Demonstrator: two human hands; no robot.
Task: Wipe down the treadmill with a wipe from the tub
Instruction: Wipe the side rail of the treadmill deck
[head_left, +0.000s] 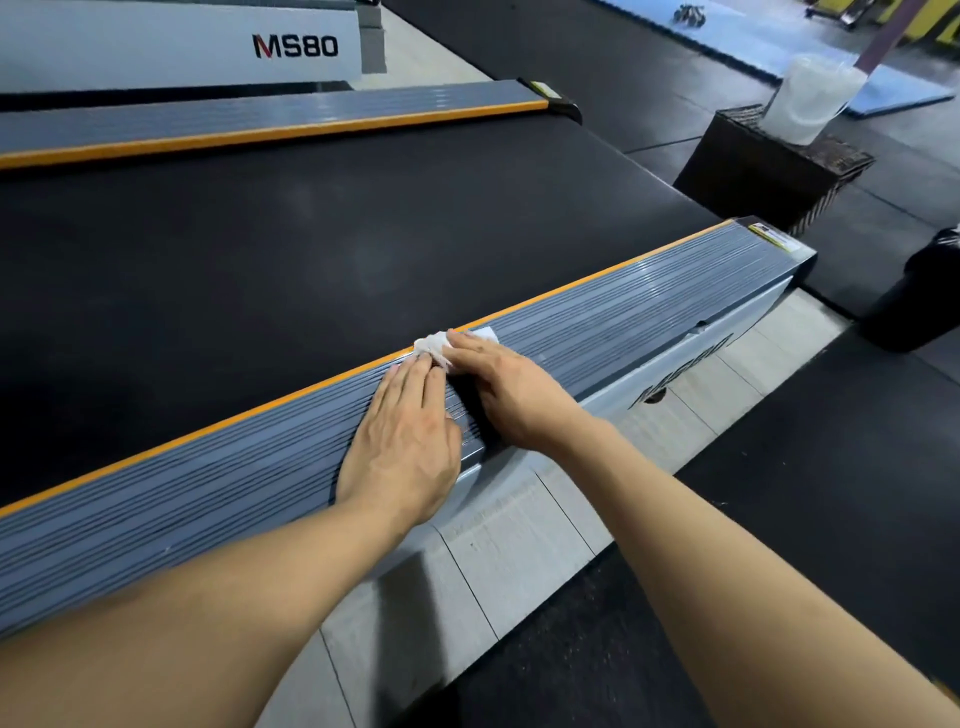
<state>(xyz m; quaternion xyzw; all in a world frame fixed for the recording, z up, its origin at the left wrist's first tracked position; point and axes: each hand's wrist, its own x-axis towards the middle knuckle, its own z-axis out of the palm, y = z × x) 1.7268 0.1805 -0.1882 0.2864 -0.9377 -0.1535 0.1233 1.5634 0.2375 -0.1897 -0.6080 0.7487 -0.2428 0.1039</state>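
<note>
Where fingertips meet: wipe (439, 347) under right hand (511, 392)

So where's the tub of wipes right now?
The tub stands at the upper right of the head view, on a dark box on the floor beyond the treadmill's far end.

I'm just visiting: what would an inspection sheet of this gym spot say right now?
Surface: grey ribbed side rail with orange edge, beside the black belt.
Job's things: white wipe on the rail; translucent tub on a dark box, apart.
Clutter: black bin-like object on the floor, right.
Hands: left hand flat on the rail, fingers touching the wipe; right hand pressing the wipe.
Cables: nothing seen.
Surroundings: second treadmill marked MS80; blue mat.
</note>
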